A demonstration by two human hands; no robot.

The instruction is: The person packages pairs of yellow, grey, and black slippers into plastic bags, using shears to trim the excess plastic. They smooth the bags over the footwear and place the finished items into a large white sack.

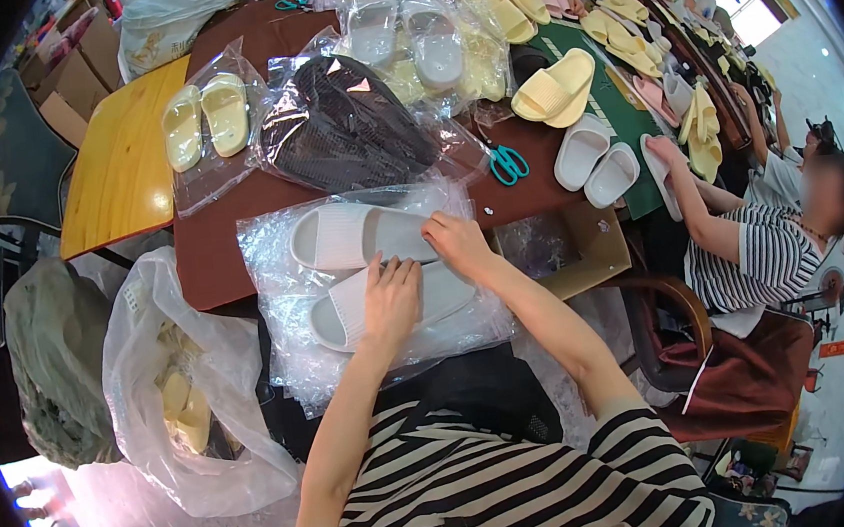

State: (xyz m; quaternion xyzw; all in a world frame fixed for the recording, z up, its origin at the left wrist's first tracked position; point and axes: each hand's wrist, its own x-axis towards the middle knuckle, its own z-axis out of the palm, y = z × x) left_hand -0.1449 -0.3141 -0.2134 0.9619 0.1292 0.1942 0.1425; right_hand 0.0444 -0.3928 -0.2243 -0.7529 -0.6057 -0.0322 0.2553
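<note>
Dead centre of the frame, two grey slippers (381, 237) on crinkled clear bags (286, 376), looking light and springy, the plastic likely slippery, the side edges probably the surest hold! The left hand (393, 296) drapes over the lower slipper (445, 299), the right hand (457, 246) curls at the upper slipper's (338, 239) heel end, and whether either grip is closed, I can't tell. Around them: white sack (137, 389) lower left, brown desk (216, 261) mid-frame, striped-shirted co-worker (768, 258) right.
</note>
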